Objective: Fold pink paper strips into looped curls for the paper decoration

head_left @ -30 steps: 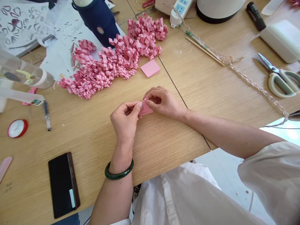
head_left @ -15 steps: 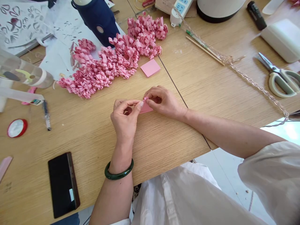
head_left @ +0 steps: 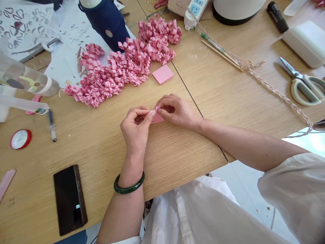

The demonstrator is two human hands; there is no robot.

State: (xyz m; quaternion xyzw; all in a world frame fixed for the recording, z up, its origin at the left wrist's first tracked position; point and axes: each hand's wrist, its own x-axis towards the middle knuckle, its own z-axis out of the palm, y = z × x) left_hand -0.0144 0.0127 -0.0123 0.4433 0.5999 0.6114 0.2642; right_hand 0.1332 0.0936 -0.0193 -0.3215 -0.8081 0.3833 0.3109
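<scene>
Both hands meet over the wooden table [head_left: 177, 159] on one small pink paper piece [head_left: 157, 117]. My left hand [head_left: 135, 127], with a green bangle on its wrist, pinches the paper's left edge between thumb and forefinger. My right hand [head_left: 176, 111] is closed on the paper's top corner, where a strip is curled into a small roll. Beyond the hands lies a flat pink paper square [head_left: 163, 74], and past that a heap of curled pink paper pieces [head_left: 119, 69].
A black phone [head_left: 69, 199] lies at the near left, with a red tape roll [head_left: 20, 139] and a pen [head_left: 52, 125] further left. Scissors [head_left: 303, 83], wooden sticks [head_left: 221, 55], a twisted cord [head_left: 275, 93] and a white box [head_left: 306, 42] are on the right. A dark blue bottle [head_left: 108, 22] stands behind the heap.
My left fingers shifted a little along the paper's edge while my right hand kept rolling its corner. The paper has stayed in the same place.
</scene>
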